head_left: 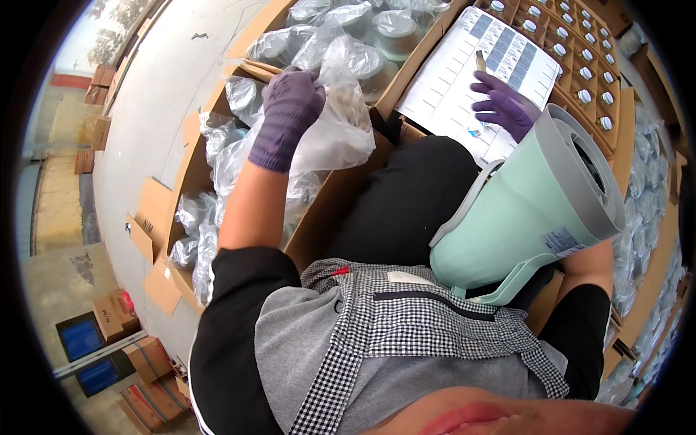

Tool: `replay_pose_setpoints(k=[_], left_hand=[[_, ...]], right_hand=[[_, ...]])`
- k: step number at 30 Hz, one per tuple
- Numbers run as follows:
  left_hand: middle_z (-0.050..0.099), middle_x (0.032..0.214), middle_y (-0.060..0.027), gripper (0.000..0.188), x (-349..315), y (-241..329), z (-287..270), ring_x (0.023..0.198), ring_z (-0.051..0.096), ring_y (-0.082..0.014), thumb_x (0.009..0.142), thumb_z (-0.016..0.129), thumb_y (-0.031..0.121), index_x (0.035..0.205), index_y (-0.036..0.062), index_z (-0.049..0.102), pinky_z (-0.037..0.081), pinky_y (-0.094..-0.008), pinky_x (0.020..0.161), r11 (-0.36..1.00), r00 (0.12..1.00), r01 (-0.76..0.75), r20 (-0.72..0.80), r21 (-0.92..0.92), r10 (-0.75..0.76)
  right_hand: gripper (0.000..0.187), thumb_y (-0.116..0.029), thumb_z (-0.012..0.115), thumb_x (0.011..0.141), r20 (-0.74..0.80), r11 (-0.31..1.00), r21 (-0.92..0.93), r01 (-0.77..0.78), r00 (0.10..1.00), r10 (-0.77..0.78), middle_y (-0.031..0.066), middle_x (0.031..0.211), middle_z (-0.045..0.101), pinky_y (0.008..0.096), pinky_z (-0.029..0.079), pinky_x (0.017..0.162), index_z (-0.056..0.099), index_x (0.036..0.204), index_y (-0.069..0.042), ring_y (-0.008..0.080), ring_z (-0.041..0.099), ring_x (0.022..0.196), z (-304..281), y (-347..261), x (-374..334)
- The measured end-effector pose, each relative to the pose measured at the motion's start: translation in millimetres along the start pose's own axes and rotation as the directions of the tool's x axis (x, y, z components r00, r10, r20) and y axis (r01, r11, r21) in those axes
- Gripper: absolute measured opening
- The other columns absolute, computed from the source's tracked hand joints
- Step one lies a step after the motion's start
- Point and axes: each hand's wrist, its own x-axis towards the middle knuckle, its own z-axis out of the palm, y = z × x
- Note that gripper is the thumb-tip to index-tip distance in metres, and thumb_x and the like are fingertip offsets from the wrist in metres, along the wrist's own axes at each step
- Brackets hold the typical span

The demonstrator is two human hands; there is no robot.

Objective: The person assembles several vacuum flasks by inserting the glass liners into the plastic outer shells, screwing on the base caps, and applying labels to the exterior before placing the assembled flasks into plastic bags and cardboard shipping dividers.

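My left hand [293, 105], in a purple knit glove, is closed on the gathered edge of a clear plastic bag [341, 138]. The bag hangs crumpled over a carton [308, 243] of plastic-wrapped containers [395, 32]. My right hand [504, 105], gloved alike, is held with fingers apart over a printed label sheet [442, 83]. A small yellowish strip [481, 61] shows just past its fingertips; I cannot tell whether they touch it. A large mint-green jug-shaped vessel [500, 210] with a grey rim and handle leans tilted over my lap, hiding part of my right forearm.
Right of the sheet, a divided carton holds several small bottles with pale caps [584, 96]. More wrapped goods [638, 210] fill cartons along the right edge. At left, flattened cardboard [154, 210], closed boxes [114, 315] and blue crates [81, 339] lie on the concrete floor [156, 109].
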Motion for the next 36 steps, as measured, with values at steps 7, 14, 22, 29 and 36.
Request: replay_pose_setpoints(k=[7,14,22,29,36], left_hand=[[0.072,0.098,-0.0036,0.025,-26.3,136.8,-42.5,0.086,0.062,-0.0096,0.093,0.071,0.016,0.112,0.0004,0.073,0.049,-0.0247,0.083,0.389,0.955,-0.162,-0.044,-0.907,0.293],[0.072,0.095,-0.0087,0.027,-47.1,187.3,-76.4,0.087,0.068,-0.0141,0.091,0.069,0.013,0.111,-0.0050,0.068,0.054,-0.0282,0.083,-0.343,0.832,0.080,-0.127,-0.936,0.540],[0.071,0.090,-0.0052,0.006,-122.2,152.1,-54.2,0.089,0.067,-0.0248,0.077,0.071,0.014,0.083,0.0132,0.073,0.052,-0.0374,0.085,-0.026,0.082,-0.742,-0.129,-0.670,0.988],[0.069,0.091,-0.0079,0.014,-153.9,160.2,17.4,0.087,0.068,-0.0234,0.083,0.064,0.013,0.093,0.0052,0.069,0.054,-0.0376,0.083,-0.061,0.498,-0.472,-0.323,-0.879,0.805],[0.065,0.086,-0.0039,0.019,-186.8,145.6,-12.2,0.082,0.061,-0.0110,0.087,0.053,0.008,0.098,-0.0039,0.064,0.049,-0.0258,0.073,-0.045,0.712,0.083,0.028,-0.995,0.702]], right_hand=[[0.069,-0.036,0.067,0.095,-0.065,0.994,-0.107,0.006,0.998,-0.013,0.0135,0.144,0.051,0.0351,0.049,0.102,0.039,0.150,-0.005,0.0206,0.055,0.126,44.1,-37.9,34.2],[0.032,-0.023,0.064,0.095,-0.554,0.950,0.086,0.300,0.807,-0.204,0.0109,0.104,0.070,0.0302,0.058,0.085,0.065,0.119,-0.002,0.0182,0.069,0.085,-26.5,-64.1,-153.2],[0.015,-0.013,0.070,0.080,0.147,0.656,-0.730,0.192,0.981,-0.124,0.0070,0.092,0.074,0.0398,0.053,0.087,0.077,0.093,-0.011,0.0304,0.069,0.088,89.4,-80.5,-273.8],[0.022,-0.019,0.070,0.085,-0.044,0.833,-0.551,0.057,0.994,-0.098,0.0079,0.085,0.073,0.0322,0.055,0.075,0.074,0.101,-0.004,0.0186,0.070,0.079,111.5,-12.6,-275.1],[0.022,-0.012,0.069,0.091,-0.163,0.999,-0.038,-0.033,0.986,0.026,0.0085,0.094,0.074,0.0277,0.055,0.088,0.071,0.108,0.002,0.0150,0.070,0.094,135.7,-35.8,-304.2]])
